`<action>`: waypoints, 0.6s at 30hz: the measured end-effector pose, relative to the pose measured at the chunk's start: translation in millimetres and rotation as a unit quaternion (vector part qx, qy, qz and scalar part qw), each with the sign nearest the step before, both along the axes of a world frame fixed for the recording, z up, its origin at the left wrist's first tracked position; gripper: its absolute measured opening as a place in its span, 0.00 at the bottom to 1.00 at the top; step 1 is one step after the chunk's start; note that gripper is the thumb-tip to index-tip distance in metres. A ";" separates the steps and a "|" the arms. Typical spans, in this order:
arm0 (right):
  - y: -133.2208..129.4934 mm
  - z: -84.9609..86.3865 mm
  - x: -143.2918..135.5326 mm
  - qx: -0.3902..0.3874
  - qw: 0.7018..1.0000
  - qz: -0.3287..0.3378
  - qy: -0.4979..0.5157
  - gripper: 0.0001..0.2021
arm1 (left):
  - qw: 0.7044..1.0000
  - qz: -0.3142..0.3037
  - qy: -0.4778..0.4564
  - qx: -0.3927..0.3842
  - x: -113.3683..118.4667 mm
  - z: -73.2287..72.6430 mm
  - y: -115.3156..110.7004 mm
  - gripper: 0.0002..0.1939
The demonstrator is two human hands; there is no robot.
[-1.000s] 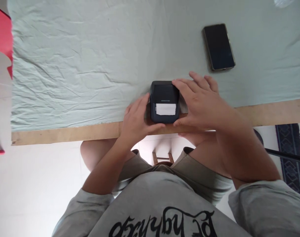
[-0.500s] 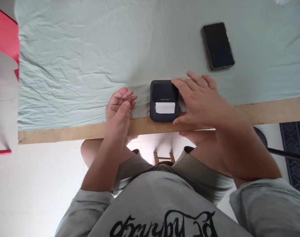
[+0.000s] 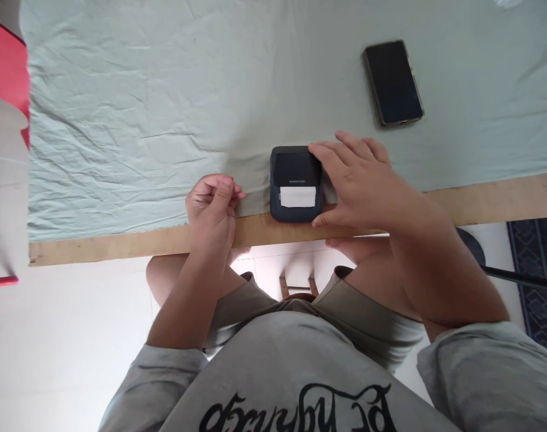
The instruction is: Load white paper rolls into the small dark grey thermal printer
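A small dark label printer (image 3: 296, 165) lies flat by the table's front edge. White paper (image 3: 298, 197) shows at the slot in its lower half. My right hand (image 3: 356, 183) grips the printer from the right, index fingertip at its far corner and thumb at its near corner, the other fingers spread above the cloth. To the left of the printer, apart from it, my left hand (image 3: 214, 198) is closed, thumb pressed against the curled fingers. Whatever may be between those fingertips is hidden or too small to make out.
A black phone in a case (image 3: 394, 83) lies beyond my right hand on the wrinkled pale green cloth (image 3: 165, 90). The bare wooden table edge (image 3: 106, 246) runs in front of me. A red object (image 3: 5, 66) stands past the table's left end.
My left hand has lowered slightly towards me, and its fingers have closed in against the thumb. My right hand keeps its hold on the printer. The whole view has shifted a little.
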State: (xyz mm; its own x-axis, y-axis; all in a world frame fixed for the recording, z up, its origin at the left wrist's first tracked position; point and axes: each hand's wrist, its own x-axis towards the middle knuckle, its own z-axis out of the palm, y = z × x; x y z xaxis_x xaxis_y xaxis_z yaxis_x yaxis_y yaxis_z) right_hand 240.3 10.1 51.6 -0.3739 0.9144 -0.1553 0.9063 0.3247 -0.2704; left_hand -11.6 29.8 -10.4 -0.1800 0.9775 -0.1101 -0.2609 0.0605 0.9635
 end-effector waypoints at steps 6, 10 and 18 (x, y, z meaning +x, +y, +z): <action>0.5 -0.8 1.8 -0.002 1.000 0.003 0.012 0.51 | 0.999 0.010 -0.007 -0.042 0.9 1.5 0.3 0.25; 0.7 -2.2 2.9 0.000 1.000 0.004 0.017 0.52 | 1.000 0.002 -0.016 -0.016 1.2 1.4 0.4 0.20; 0.9 -1.0 1.6 -0.013 1.000 0.000 0.010 0.54 | 0.999 0.001 0.041 -0.019 0.5 -1.8 -1.7 0.17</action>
State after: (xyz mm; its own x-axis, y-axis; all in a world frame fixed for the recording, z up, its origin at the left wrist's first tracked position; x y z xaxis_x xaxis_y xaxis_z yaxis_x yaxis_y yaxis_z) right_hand 241.9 11.1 50.7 -0.3768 0.9105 -0.1704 0.9006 0.3171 -0.2973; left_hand -11.0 28.1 -12.2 -0.1921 0.9726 -0.1310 -0.1808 0.0961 0.9788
